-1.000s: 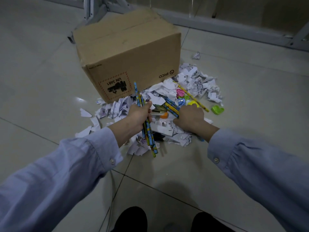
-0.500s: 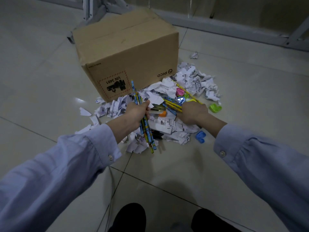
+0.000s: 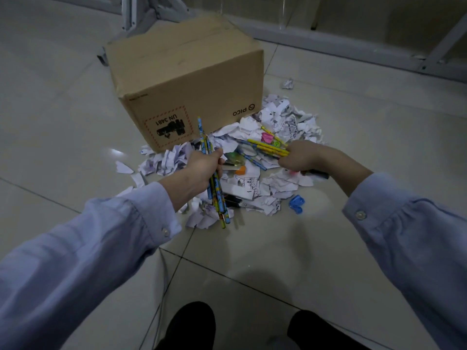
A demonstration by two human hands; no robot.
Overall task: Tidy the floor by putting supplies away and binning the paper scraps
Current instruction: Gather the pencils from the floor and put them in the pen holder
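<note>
A heap of torn white paper scraps (image 3: 285,122) lies on the tiled floor in front of a closed cardboard box (image 3: 187,79). My left hand (image 3: 202,168) is shut around a bundle of blue patterned pencils (image 3: 214,188) that stick out above and below the fist. To the right, my right hand (image 3: 305,156) is closed on several yellow pencils (image 3: 267,147) lifted just over the heap. A pink clip (image 3: 267,138), an orange piece (image 3: 241,170), scissors (image 3: 250,205) and a blue sharpener (image 3: 296,202) lie among the scraps.
A single crumpled scrap (image 3: 288,83) lies apart behind the heap. White metal frame legs (image 3: 141,13) stand behind the box and another rail (image 3: 429,64) runs at the right. My two dark shoes (image 3: 192,324) show at the bottom edge.
My right hand has closed on the yellow pencils and lifted them off the heap, uncovering the blue sharpener. The left hand has kept its pencil bundle nearly still.
</note>
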